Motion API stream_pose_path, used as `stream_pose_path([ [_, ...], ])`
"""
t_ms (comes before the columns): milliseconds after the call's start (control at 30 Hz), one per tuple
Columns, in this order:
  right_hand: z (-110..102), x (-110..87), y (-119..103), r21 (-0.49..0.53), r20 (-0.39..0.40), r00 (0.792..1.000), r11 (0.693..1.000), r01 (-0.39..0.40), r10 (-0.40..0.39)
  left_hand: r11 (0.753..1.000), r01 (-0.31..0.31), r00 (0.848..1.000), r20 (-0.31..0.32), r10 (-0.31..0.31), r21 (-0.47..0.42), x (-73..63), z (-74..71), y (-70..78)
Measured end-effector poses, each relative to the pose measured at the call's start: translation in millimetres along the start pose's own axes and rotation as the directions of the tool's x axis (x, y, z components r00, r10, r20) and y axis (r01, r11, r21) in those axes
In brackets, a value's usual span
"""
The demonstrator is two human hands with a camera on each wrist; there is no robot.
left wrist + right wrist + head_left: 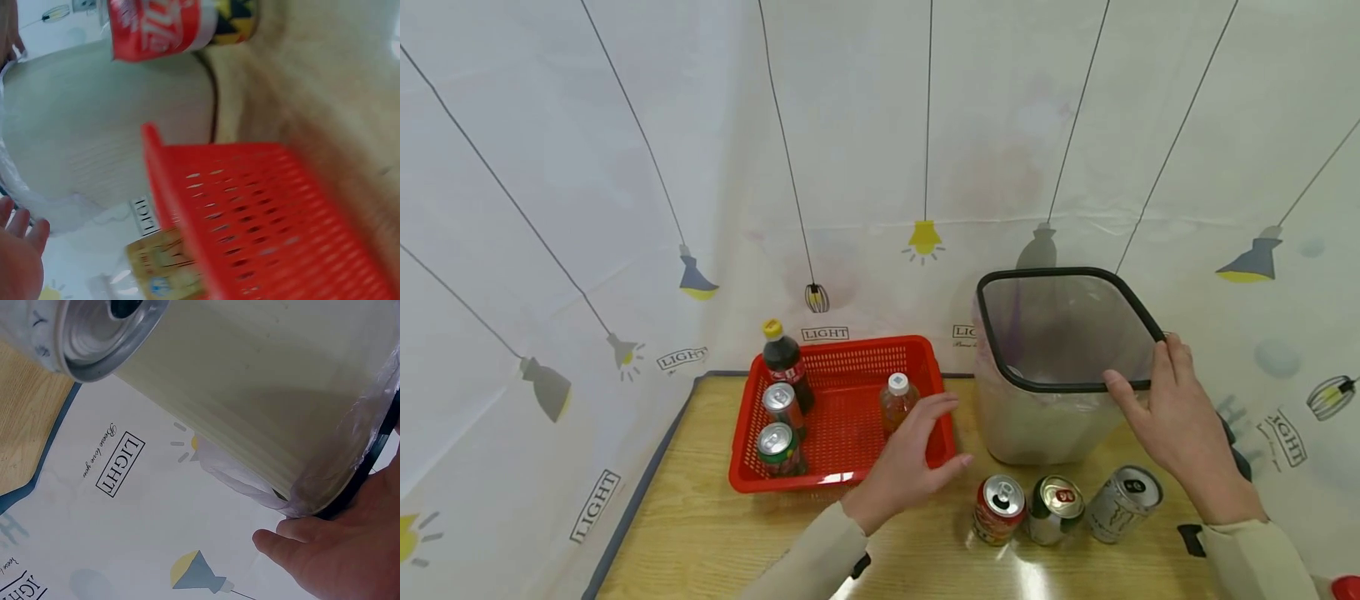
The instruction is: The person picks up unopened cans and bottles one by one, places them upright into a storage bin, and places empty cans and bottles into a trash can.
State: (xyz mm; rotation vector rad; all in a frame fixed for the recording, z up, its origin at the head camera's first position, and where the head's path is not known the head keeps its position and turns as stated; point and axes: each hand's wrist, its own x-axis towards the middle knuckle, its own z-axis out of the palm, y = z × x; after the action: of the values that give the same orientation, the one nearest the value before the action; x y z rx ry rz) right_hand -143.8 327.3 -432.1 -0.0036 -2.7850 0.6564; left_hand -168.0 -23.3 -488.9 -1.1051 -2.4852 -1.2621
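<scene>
Right hand (1187,421) is the nearer to the tall pale plastic bin with a black rim (1030,429). Bin stands upright on the wooden bench (685,500), long axis vertical, mouth up. Right hand grips the rim's near-right corner, thumb at the near edge, fingers over the right edge; body of the bin lies to its left.

Left hand (913,450) is off the bin, holding nothing, thumb and fingers apart. It hangs by the near-right corner of the red perforated plastic basket (842,421); bin is to its right.

3 upright drink cans sit before the bin: red (996,517), dark with gold top (1051,521), silver-white (1116,512). Red is nearest left hand.

Head view gives the bin's mouth. Left wrist adds a yellow label (165,262) on the clear bottle with white cap (895,408), masked by the hand from above. Right wrist adds the liner (240,484) bunched outside the rim.
</scene>
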Motion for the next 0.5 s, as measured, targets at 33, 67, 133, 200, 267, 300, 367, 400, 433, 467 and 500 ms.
stream_pose_path([
  [33, 0, 0.1, 0, -0.002, 0.002, 1.0, 1.0, -0.001, 0.001, 1.0, -0.005, 1.0, 0.012, 0.005, -0.014, -5.3, 2.1, -1.2],
  [67, 0, 0.3, 0, -0.004, 0.005, 1.0, 1.0, -0.003, 0.003, 1.0, -0.01, 1.0, 0.024, 0.011, -0.03, -10.1, 4.7, -2.2],
  [133, -1, 0.5, 0, -0.004, 0.01, 1.0, 1.0, -0.005, 0.005, 0.998, -0.025, 0.998, 0.049, 0.028, -0.064, -18.7, 11.1, -4.0],
  [200, -1, 0.7, 1, -0.004, 0.015, 1.0, 1.0, -0.007, 0.007, 0.996, -0.039, 0.996, 0.074, 0.045, -0.08, -25.9, 18.9, -5.0],
  [267, -2, 0.9, 2, -0.002, 0.017, 1.0, 1.0, -0.006, 0.006, 0.996, -0.043, 0.994, 0.096, 0.05, -0.078, -32.4, 27.6, -5.3],
  [300, -2, 0.9, 2, 0.0, 0.018, 1.0, 1.0, -0.006, 0.006, 0.997, -0.042, 0.993, 0.107, 0.049, -0.067, -35.4, 31.8, -5.1],
  [367, -2, 1.1, 2, 0.001, 0.019, 1.0, 1.0, -0.005, 0.005, 0.999, -0.032, 0.991, 0.132, 0.037, -0.041, -40.7, 39.7, -4.5],
  [400, -1, 1.1, 2, 0.002, 0.021, 1.0, 1.0, -0.005, 0.005, 0.999, -0.018, 0.989, 0.144, 0.022, -0.032, -43.0, 43.2, -4.1],
  [433, -1, 1.1, 2, 0.002, 0.024, 1.0, 1.0, -0.006, 0.006, 1.0, 0.005, 0.988, 0.157, -0.001, -0.022, -45.1, 46.5, -3.8],
  [467, -1, 1.0, 2, 0.003, 0.026, 1.0, 1.0, -0.007, 0.007, 0.999, 0.032, 0.985, 0.169, -0.029, -0.019, -46.9, 49.3, -3.4],
  [500, -1, 0.9, 1, 0.005, 0.028, 1.0, 1.0, -0.008, 0.007, 0.997, 0.068, 0.981, 0.183, -0.063, -0.023, -48.5, 52.3, -3.5],
])
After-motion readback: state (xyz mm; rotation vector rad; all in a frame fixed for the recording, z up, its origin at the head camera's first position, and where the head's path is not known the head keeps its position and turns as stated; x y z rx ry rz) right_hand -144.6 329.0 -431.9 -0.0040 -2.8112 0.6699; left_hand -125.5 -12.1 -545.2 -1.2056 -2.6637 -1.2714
